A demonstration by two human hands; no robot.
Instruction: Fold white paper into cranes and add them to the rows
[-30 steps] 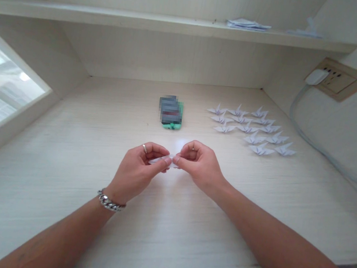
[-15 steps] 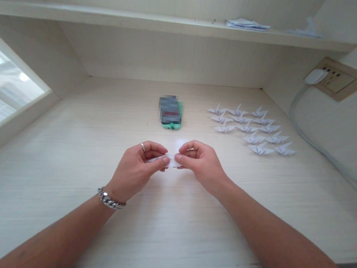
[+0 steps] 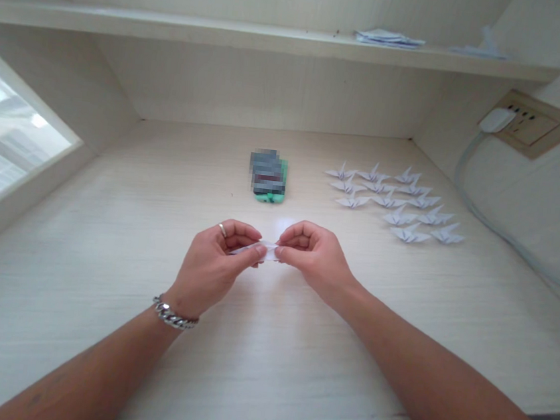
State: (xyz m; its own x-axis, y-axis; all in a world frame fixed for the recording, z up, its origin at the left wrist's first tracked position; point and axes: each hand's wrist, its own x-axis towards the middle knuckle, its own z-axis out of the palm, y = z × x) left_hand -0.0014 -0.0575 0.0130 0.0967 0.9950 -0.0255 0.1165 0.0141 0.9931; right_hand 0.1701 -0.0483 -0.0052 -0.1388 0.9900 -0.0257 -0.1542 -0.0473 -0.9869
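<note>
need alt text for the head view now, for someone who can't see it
A person's left hand and right hand pinch a white paper at a pale desk. Beyond them lie a pixelated, green-edged item and, to its right, rows of paper cranes.

I find the folded white paper (image 3: 270, 254) partly hidden by bare thumbs (image 3: 251, 255); pixelation masks the dark-and-green rectangular object (image 3: 268, 176).

Held paper (image 3: 270, 253): white
Paper cranes (image 3: 400, 217): white
Blurred object (image 3: 268, 175): blue-grey top, green edge
Desk (image 3: 74, 281): cream, finely streaked
Bracelet (image 3: 175, 317): silver
Socket plate (image 3: 539, 132): beige
Plug (image 3: 497, 120): white
Cable (image 3: 479, 211): pale grey
</note>
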